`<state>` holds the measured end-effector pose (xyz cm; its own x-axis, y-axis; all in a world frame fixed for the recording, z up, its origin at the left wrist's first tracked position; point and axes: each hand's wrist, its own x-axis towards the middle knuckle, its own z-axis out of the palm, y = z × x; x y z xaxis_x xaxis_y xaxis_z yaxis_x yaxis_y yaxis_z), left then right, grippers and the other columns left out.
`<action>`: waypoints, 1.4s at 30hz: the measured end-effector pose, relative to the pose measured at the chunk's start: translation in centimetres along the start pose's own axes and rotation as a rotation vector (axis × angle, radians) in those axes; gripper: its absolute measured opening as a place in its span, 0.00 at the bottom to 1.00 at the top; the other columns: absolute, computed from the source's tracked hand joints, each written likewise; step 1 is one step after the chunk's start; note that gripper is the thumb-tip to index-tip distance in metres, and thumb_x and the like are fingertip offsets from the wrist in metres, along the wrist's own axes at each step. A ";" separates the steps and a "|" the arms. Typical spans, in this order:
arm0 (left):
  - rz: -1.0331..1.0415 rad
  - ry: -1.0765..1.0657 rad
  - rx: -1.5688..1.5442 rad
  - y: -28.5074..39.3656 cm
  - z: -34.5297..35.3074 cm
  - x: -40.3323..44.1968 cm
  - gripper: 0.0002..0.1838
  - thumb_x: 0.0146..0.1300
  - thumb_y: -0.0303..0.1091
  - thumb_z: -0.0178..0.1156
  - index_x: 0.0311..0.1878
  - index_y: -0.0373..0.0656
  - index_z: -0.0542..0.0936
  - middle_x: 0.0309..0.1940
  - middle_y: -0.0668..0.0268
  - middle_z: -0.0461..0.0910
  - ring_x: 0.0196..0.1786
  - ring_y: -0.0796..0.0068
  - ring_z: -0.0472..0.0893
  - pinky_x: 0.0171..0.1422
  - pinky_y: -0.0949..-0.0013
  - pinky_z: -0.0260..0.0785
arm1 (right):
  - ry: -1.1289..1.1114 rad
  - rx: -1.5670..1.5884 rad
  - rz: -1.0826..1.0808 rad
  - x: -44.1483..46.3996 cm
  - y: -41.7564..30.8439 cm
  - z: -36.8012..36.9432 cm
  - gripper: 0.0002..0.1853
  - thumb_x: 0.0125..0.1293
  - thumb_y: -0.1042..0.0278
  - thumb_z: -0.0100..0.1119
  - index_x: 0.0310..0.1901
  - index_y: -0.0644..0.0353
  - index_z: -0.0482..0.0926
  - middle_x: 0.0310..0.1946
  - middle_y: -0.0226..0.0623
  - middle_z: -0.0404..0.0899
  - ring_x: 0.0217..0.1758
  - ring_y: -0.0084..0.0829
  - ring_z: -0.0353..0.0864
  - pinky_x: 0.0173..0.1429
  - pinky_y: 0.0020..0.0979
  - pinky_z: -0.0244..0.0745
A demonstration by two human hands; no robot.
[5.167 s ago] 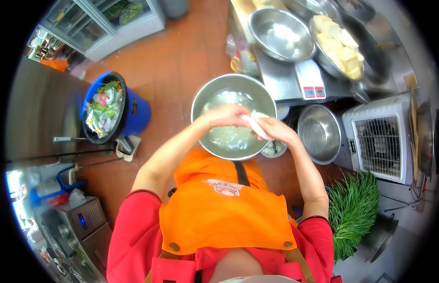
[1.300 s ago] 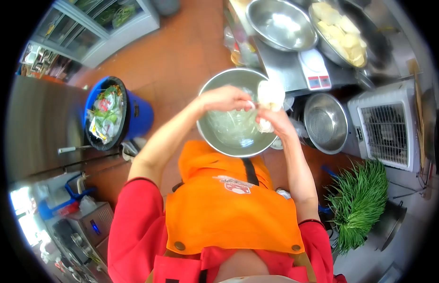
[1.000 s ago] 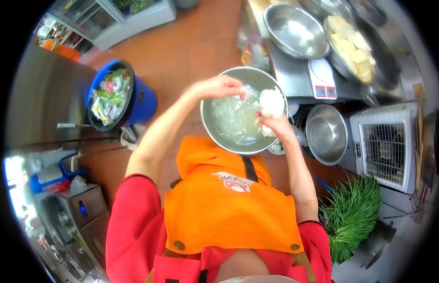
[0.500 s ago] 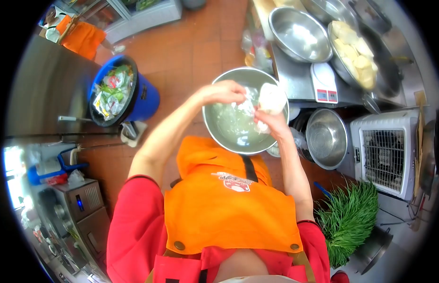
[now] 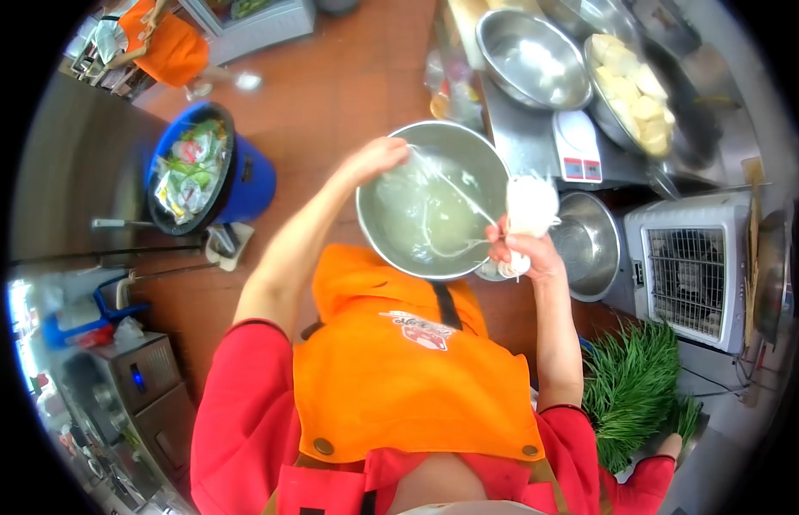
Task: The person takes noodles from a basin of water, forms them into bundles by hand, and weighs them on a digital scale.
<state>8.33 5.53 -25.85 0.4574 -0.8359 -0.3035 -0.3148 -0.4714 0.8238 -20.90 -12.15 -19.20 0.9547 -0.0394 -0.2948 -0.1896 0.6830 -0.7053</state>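
standing apart, left hand [image 5: 378, 160] pinches a pale strand [image 5: 458, 188], right hand [image 5: 537, 252] grips a white bundle [image 5: 533, 204] partly hiding a steel bowl [image 5: 590, 247].

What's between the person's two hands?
In the head view, a thin whitish strand stretches between the left hand and right hand, across the bowl.

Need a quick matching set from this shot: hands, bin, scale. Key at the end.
1. left hand
2. right hand
3. bin
4. scale

A. white, on the counter
B. gripping a white bundle
C. blue, with scraps inside
D. at the left side of the pot

Pairs: 1-D, 2-B, 3-C, 4-A
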 end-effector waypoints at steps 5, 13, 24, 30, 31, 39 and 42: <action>-0.057 0.066 -0.073 -5.2 3.8 1.3 0.14 0.59 0.41 0.48 0.28 0.41 0.76 0.24 0.65 0.74 0.32 0.72 0.73 0.39 0.66 0.65 | 0.052 -0.050 -0.154 -1.6 -4.0 0.5 0.11 0.53 0.74 0.65 0.38 0.63 0.74 0.34 0.43 0.76 0.25 0.26 0.72 0.31 0.27 0.69; -0.006 -0.102 0.501 -1.8 7.2 0.8 0.20 0.57 0.40 0.55 0.52 0.42 0.76 0.50 0.53 0.77 0.56 0.57 0.75 0.62 0.62 0.65 | 0.123 -0.164 -0.084 -0.4 -6.9 2.0 0.15 0.52 0.75 0.66 0.41 0.64 0.73 0.30 0.42 0.74 0.23 0.26 0.70 0.31 0.27 0.70; 0.299 -0.240 -0.101 7.9 8.7 -1.8 0.21 0.65 0.44 0.56 0.58 0.45 0.74 0.43 0.56 0.80 0.45 0.66 0.80 0.51 0.66 0.71 | 0.165 -0.568 0.079 4.1 -5.6 0.7 0.14 0.53 0.75 0.60 0.42 0.70 0.78 0.31 0.37 0.80 0.29 0.24 0.80 0.32 0.24 0.74; 0.144 -0.261 -0.046 7.0 7.9 -4.9 0.16 0.69 0.46 0.51 0.44 0.45 0.81 0.33 0.63 0.81 0.37 0.73 0.78 0.44 0.68 0.70 | 0.358 -1.710 0.110 6.6 -4.4 -2.5 0.21 0.53 0.62 0.57 0.48 0.63 0.79 0.41 0.49 0.83 0.44 0.43 0.84 0.50 0.38 0.77; 0.154 -0.263 -0.010 7.4 7.5 -5.1 0.15 0.69 0.46 0.51 0.44 0.45 0.81 0.32 0.62 0.81 0.37 0.73 0.78 0.44 0.68 0.70 | 0.386 -1.847 0.254 6.9 -4.2 -1.5 0.21 0.55 0.60 0.57 0.48 0.62 0.78 0.42 0.50 0.83 0.45 0.45 0.83 0.51 0.40 0.77; 0.200 -0.178 -0.152 6.4 3.2 -1.6 0.12 0.66 0.40 0.58 0.33 0.42 0.83 0.28 0.71 0.80 0.35 0.83 0.75 0.42 0.73 0.68 | -0.100 -2.089 0.065 4.4 -1.4 3.2 0.14 0.56 0.63 0.59 0.44 0.55 0.74 0.35 0.47 0.82 0.39 0.48 0.83 0.42 0.45 0.77; 0.115 -0.286 -0.536 3.0 5.7 0.4 0.12 0.68 0.39 0.56 0.38 0.41 0.82 0.32 0.77 0.79 0.36 0.89 0.72 0.41 0.79 0.65 | 0.100 -1.848 -0.117 3.5 -4.4 5.3 0.15 0.55 0.64 0.58 0.44 0.57 0.73 0.34 0.51 0.81 0.39 0.52 0.81 0.42 0.46 0.75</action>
<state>2.81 2.19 -26.24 0.1805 -0.9502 -0.2539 0.1465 -0.2293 0.9623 -15.51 -11.40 -13.67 0.9775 -0.1068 -0.1820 -0.1759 -0.8890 -0.4227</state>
